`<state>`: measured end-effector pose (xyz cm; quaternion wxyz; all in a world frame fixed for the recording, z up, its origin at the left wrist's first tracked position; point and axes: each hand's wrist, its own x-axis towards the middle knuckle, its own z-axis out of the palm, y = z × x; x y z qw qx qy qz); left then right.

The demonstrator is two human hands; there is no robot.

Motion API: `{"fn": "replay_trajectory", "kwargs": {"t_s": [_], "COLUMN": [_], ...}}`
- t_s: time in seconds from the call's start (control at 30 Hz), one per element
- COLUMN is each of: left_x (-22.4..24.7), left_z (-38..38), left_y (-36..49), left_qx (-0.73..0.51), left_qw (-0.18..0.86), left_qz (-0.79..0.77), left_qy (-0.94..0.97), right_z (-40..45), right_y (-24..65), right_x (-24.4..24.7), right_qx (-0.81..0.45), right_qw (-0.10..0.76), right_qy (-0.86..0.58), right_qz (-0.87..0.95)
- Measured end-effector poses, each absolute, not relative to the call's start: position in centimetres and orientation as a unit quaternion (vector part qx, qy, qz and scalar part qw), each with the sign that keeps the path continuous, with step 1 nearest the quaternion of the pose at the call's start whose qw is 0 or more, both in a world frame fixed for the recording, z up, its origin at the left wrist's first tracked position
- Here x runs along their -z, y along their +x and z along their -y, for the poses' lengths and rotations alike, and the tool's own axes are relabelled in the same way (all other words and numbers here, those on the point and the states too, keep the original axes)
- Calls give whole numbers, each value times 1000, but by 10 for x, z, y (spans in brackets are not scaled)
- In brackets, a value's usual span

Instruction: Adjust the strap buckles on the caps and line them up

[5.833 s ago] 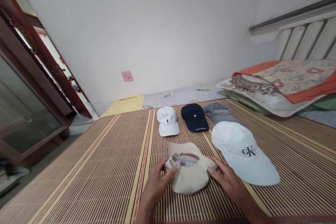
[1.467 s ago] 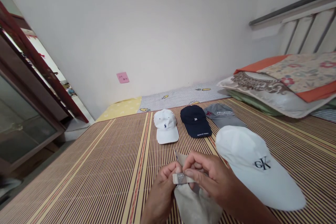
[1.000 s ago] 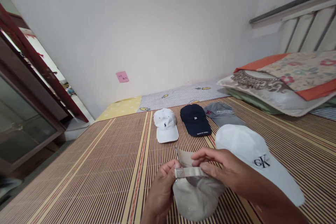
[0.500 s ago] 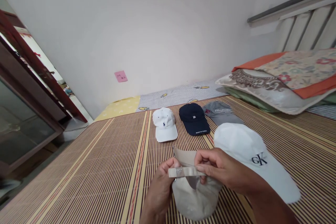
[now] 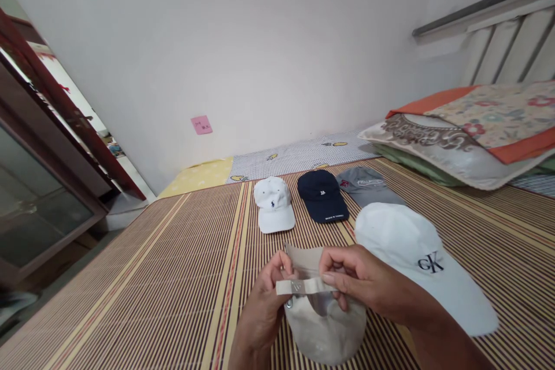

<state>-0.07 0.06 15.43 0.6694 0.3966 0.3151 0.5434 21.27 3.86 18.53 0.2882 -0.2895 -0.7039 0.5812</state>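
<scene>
A beige cap (image 5: 327,332) lies at the lower middle on the striped mat (image 5: 173,277), its brim pointing away from me and its back strap (image 5: 299,287) raised toward me. My left hand (image 5: 265,295) is closed on the cap at the left end of the strap, beside a small metal ring. My right hand (image 5: 362,277) pinches the strap's right part between thumb and fingers. Just right of my right hand lies a large white cap (image 5: 394,237) with dark "CK" letters.
Behind the beige cap sit a small white cap (image 5: 274,208), a navy cap (image 5: 321,196) and a grey cap (image 5: 368,185). Pillows (image 5: 433,139) lie at the right. A wall (image 5: 260,46) with a pink note (image 5: 202,125) stands behind.
My left fingers have shifted slightly on the strap's left end, which sits a little lower. My right hand keeps its pinch. The view has moved slightly.
</scene>
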Motion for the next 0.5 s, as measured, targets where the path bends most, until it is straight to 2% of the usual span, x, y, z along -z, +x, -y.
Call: {"fn": "replay_trajectory", "kwargs": {"t_s": [0.33,0.5], "left_x": [-151,-159], "left_z": [0,3], "left_y": [-7,-11], "left_qx": [-557,-530], "left_qw": [695,675], "left_qz": [-194,-198], "left_qy": [412,474], "right_z": [-39,-39], "right_y": [210,208], "right_x": [-185,-188], "right_qx": [-593,-576], "right_qw": [295,298], "right_qy": [-286,-305], "right_qz": [692,697]}}
